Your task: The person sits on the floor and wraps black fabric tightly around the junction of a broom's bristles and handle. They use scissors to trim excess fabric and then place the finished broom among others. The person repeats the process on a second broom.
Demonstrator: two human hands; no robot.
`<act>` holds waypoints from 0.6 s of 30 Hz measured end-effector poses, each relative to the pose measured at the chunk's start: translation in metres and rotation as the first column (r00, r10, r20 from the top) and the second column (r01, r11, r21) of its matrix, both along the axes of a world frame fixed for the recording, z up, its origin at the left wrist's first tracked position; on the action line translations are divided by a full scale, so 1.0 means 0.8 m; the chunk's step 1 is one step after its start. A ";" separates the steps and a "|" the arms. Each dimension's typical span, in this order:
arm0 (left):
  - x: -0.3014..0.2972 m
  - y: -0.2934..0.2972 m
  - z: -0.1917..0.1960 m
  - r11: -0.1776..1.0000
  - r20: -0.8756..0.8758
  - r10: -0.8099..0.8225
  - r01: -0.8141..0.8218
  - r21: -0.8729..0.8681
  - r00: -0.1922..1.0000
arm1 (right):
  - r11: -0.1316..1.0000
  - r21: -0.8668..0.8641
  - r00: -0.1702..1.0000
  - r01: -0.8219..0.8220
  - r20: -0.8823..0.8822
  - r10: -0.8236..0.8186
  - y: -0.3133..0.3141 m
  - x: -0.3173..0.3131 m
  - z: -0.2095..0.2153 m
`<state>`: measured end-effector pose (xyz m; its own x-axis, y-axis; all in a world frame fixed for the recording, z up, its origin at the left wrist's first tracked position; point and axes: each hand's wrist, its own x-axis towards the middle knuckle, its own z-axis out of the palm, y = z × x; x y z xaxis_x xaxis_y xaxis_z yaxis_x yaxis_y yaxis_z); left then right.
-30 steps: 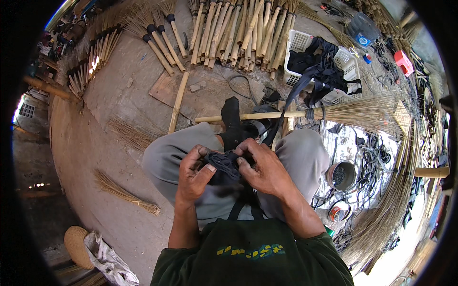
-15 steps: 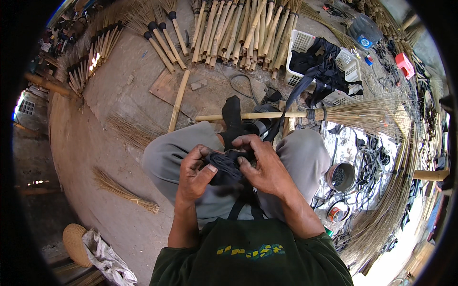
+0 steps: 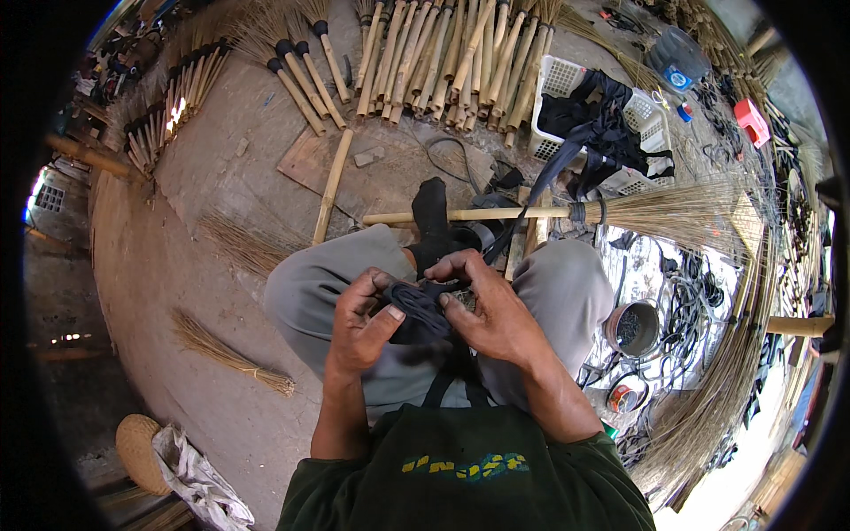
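Observation:
Over my lap, a bundle of black strips (image 3: 416,311), wound in several loops, is held between both hands. My left hand (image 3: 361,323) is closed round its left side, thumb lying against the loops. My right hand (image 3: 485,308) pinches the right side, index finger bent over the top and thumb below. A long black strip (image 3: 521,217) runs from near my right hand toward the white plastic basket (image 3: 553,80) at the upper right, which is heaped with black strips. Fingers hide part of the bundle, and its material is hard to make out.
A broom (image 3: 496,213) lies crosswise beyond my knees, with a bamboo stick (image 3: 333,188) to its left. Many bamboo-handled brooms (image 3: 434,62) are stacked at the back. A tin (image 3: 632,328) of small dark pieces stands right of my knee. A loose bristle bundle (image 3: 232,356) lies left.
My hands stay almost in place, with slight finger movement on the bundle. The strip running toward the basket has turned and looks narrower near my right hand.

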<state>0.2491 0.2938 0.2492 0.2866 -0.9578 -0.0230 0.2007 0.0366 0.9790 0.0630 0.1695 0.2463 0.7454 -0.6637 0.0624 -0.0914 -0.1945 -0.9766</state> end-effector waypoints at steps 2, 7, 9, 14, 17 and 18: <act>0.001 0.000 0.002 1.000 -0.009 -0.014 0.014 0.006 1.000 | 0.999 0.035 0.993 -0.017 0.114 0.013 0.000 0.001 -0.002; 0.002 0.001 0.004 0.999 0.015 -0.047 0.047 0.003 0.999 | 0.962 -0.237 0.990 -0.138 -0.015 0.139 -0.004 -0.003 -0.004; 0.001 0.000 0.004 1.000 0.017 -0.030 0.030 -0.006 0.999 | 0.973 -0.196 0.992 -0.122 -0.061 0.112 -0.002 -0.005 -0.002; 0.003 -0.004 0.006 1.000 0.026 0.020 -0.019 -0.020 0.999 | 0.994 -0.112 0.997 -0.005 -0.081 -0.004 0.000 -0.010 0.005; 0.005 -0.008 0.012 0.999 0.000 0.035 -0.035 -0.042 0.999 | 0.996 -0.086 0.996 0.022 -0.082 -0.029 -0.002 -0.007 0.006; 0.005 -0.010 0.014 0.998 -0.016 0.045 -0.046 -0.050 0.999 | 0.993 -0.105 0.997 0.049 -0.054 -0.055 -0.003 -0.006 0.006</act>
